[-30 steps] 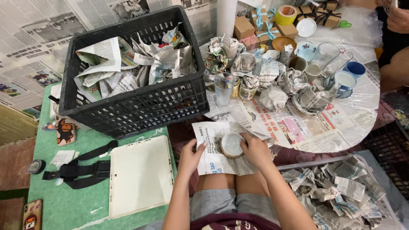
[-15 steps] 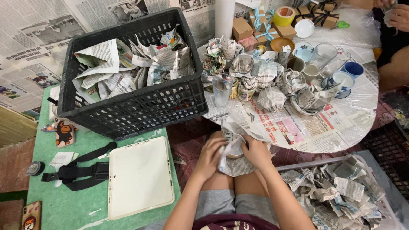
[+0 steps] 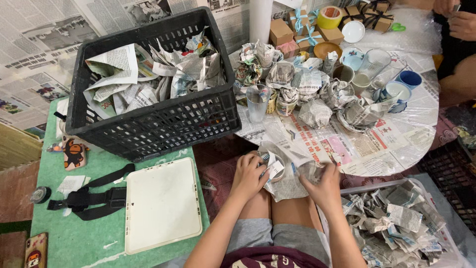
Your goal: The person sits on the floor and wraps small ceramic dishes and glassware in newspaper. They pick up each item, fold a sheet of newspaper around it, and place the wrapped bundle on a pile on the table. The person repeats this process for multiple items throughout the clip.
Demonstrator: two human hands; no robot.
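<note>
Over my lap, both hands work a sheet of newspaper (image 3: 290, 181) wrapped around a small round cup or bowl (image 3: 275, 166). My left hand (image 3: 249, 174) grips the wrapped item from the left, fingers tucked into the paper folds. On the right side, my right hand (image 3: 322, 184) pinches the crumpled paper. The item itself is mostly hidden by the paper.
A black plastic crate (image 3: 148, 124) of newspaper-wrapped things stands at left on a green mat (image 3: 74, 243), beside a white tray (image 3: 163, 203) and a black strap (image 3: 89, 198). A round table (image 3: 396, 144) holds wrapped bundles, a clear glass (image 3: 257, 101), cups and small boxes. Another person's arm (image 3: 458, 74) shows at top right.
The flat newspaper sheet has been folded up around the round item. My hands shifted from holding it open to closing the paper around it.
</note>
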